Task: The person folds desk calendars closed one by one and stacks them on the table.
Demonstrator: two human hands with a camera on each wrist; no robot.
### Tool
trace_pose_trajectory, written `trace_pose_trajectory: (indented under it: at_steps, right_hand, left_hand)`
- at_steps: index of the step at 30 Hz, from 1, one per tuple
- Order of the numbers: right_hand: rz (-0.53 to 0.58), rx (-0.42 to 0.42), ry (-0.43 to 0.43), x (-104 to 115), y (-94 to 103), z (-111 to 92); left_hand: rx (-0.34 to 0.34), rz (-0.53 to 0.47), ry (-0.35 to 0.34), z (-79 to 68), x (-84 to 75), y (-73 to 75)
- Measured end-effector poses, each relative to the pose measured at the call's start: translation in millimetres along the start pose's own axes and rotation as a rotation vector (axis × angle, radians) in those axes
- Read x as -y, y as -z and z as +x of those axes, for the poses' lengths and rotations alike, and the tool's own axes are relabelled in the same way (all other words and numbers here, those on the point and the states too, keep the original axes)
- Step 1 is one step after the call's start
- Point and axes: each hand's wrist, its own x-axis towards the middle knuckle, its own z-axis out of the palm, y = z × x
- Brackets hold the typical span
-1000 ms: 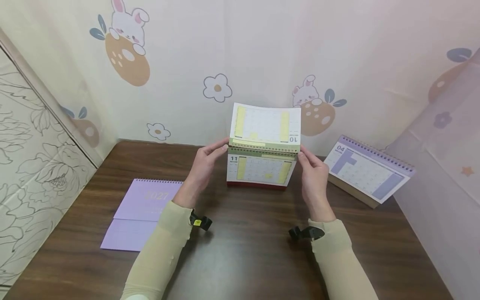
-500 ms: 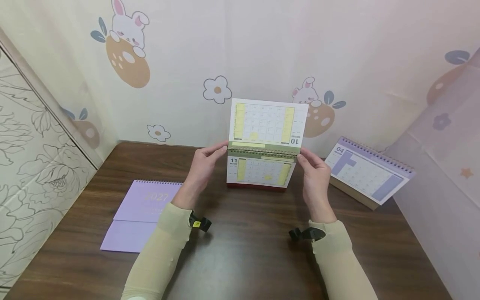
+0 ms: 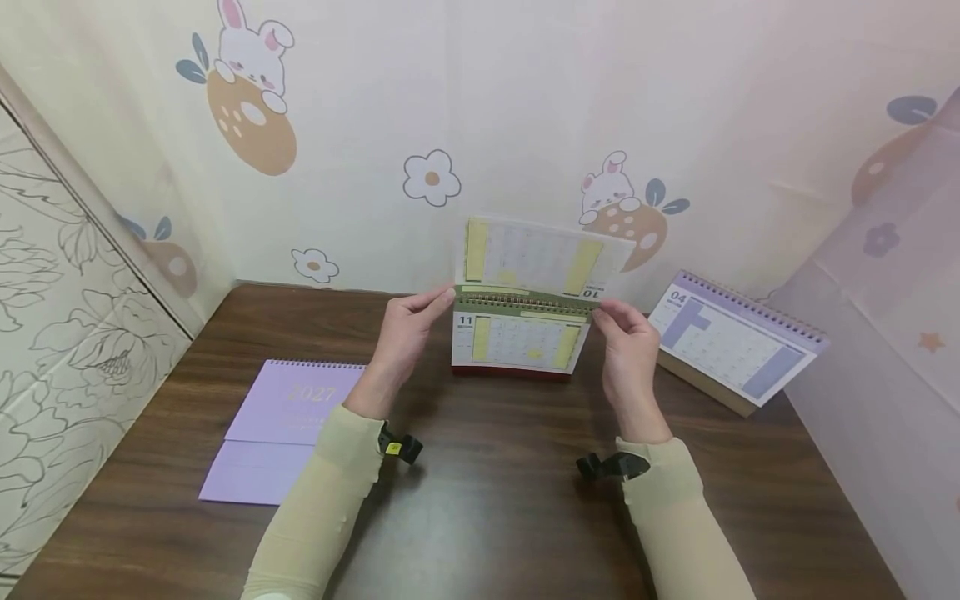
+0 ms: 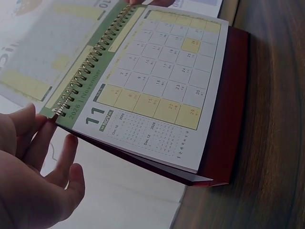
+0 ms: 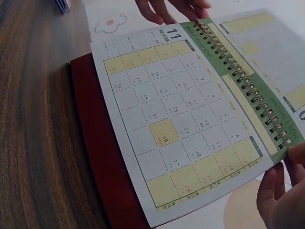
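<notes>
Backdrop (image 3: 525,92), pale with rabbit and flower prints, fills the upper frame of the head view; dark brown wood-grain table (image 3: 487,517) takes the lower part. Mid-frame, a bit right of centre: green, white and yellow wire-bound desk calendar (image 3: 491,337) on a dark red base (image 4: 233,95). Base looks to be resting on the wood, near the back edge. Long axis runs left to right across the frame, hand to hand, dipping slightly at the right end. White-and-yellow November page (image 3: 517,342) faces the person; October leaf (image 3: 532,254) tips up and back, upside down.

Purple-and-white spiral desk calendar (image 3: 738,333) is at frame right, beyond the right hand. Lavender 2027 desk calendar (image 3: 258,471), lower left, is partly hidden by a beige sleeve (image 3: 318,500). No hand on either.

Key relation: calendar sits between the hands, neither nearer. Left hand (image 3: 401,337) pinches its left end, right hand (image 3: 628,346) pinches its right, thumb against fingers, both at the green header strips. So calendar lies frame-right of the left hand, frame-left of the right. Metal wire coil (image 5: 246,86) spans the two pinch points.
</notes>
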Motion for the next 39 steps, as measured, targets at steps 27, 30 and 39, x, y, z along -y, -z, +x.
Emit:
trace_pose_trajectory:
  at_steps: [27, 30, 39]
  right_hand:
    - [-0.219, 0.100, -0.001, 3.1, 10.4, 5.1]
    - [-0.190, 0.119, 0.006, 1.5, 12.8, 6.3]
    - [-0.126, 0.148, -0.040, -4.1, 22.2, 10.4]
  left_hand:
    - [-0.023, -0.008, -0.025, 0.5, 5.1, 3.1]
    - [-0.004, -0.024, -0.022, 0.7, 5.6, 3.2]
    - [0.037, -0.030, -0.031, 0.2, 6.5, 4.8]
